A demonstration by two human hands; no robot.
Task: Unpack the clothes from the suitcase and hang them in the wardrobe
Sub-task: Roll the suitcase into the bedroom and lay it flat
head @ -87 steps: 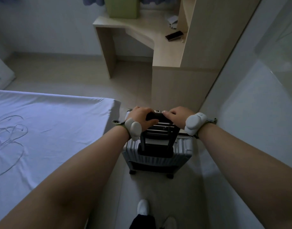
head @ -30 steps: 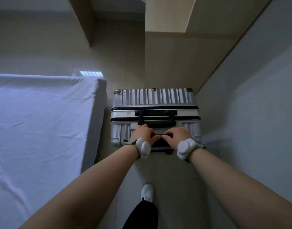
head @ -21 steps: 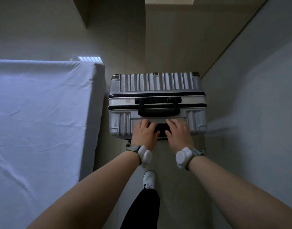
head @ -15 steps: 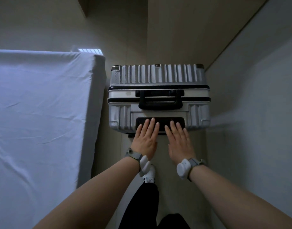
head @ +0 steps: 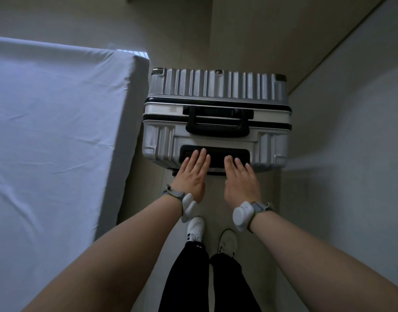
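View from above, looking down at a narrow strip of beige floor (head: 137,199). A bed covered in a pale blue-white, lightly creased sheet (head: 58,131) fills the left side. A plain pale grey wall or panel (head: 351,154) fills the right side, and a light wood-toned panel (head: 261,30) stands at the top.

A silver, ribbed, hard-shell suitcase (head: 216,88) stands upright and closed on the floor between the bed and the grey panel, close to both and just in front of the wood-toned panel. Its top faces the camera.

Two bare forearms reach in from the bottom corners toward the near edge of the suitcase. The left hand (head: 192,176) and the right hand (head: 241,179) lie side by side, palms down, fingers straight and together, grasping nothing. The suitcase is directly ahead of them. Their fingertips overlap a black recessed rectangular slot (head: 218,154) at the near edge of its top. Whether they touch it cannot be told.

Black trouser legs (head: 189,278) and a pair of white shoes (head: 195,228) stand on the floor below the hands.

A black loop-shaped carry handle (head: 217,127) lies flat on the middle of the suitcase top, just beyond the fingertips and apart from them.

Each wrist carries a rounded white device on a grey strap (head: 242,213).
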